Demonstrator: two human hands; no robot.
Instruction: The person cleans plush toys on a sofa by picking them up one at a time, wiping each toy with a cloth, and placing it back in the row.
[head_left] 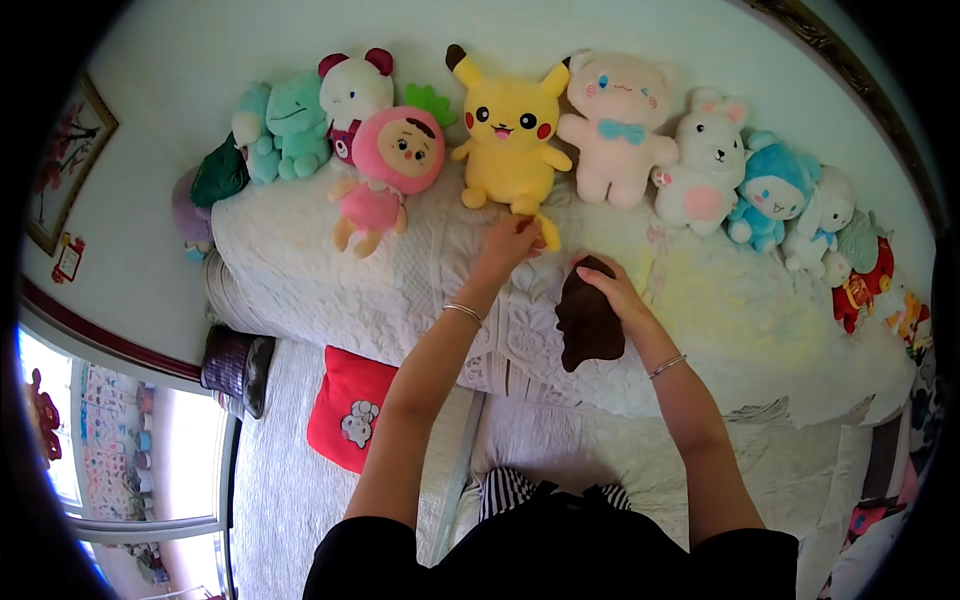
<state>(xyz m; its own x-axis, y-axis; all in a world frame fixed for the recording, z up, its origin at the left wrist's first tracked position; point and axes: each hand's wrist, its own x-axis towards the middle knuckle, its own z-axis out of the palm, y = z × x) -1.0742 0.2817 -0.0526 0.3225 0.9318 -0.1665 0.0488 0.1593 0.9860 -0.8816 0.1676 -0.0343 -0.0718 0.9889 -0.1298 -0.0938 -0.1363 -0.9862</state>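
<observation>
My left hand (512, 243) is closed at the base of a yellow Pikachu plush toy (512, 140), its fingers pinched at the yellow lower part (549, 232) that hangs over the cover. The toy sits upright, facing me. In my right hand (612, 287) is a dark brown, soft-looking piece (590, 325) with an uneven outline; its kind is unclear. To the left of the Pikachu leans a pink-hooded doll (398, 150), and to its right sits a pale plush bear (618, 125) with a blue bow.
More plush toys line the wall, among them a green one (297, 125), a white rabbit (703, 165) and a blue-hooded one (775, 185). They rest on a quilted cream cover (450, 290). A red cushion (340, 410) lies at the lower left, near a dark box-like object (235, 360).
</observation>
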